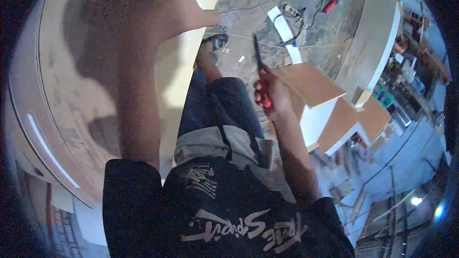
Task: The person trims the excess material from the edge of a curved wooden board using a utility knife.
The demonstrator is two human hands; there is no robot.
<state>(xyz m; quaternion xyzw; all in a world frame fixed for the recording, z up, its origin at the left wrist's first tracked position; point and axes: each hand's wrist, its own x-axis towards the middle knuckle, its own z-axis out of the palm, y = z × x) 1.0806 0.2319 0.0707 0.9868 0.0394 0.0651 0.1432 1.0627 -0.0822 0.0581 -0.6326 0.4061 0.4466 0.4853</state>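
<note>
My left hand (179, 16) is at the upper left, over a large pale wooden panel (167, 74). Its thumb is stretched out toward the panel's edge, apart from the rest of the hand; the other fingertips are dark or cut off by the top of the picture. Whether the palm presses on the wood I cannot tell. Right of my legs, my right hand (276, 93) is closed round the red handle of a tool (265, 95). A slim dark blade or shaft points up and away from the fist; its exact kind is unclear.
Brown and white boards (313, 83) lie beside my right forearm. Beyond them are a white strip (283, 26), a power strip (290, 10) with cords, and a red tool (330, 5) on the stained floor. Assorted tools and scraps (406, 86) crowd the far right.
</note>
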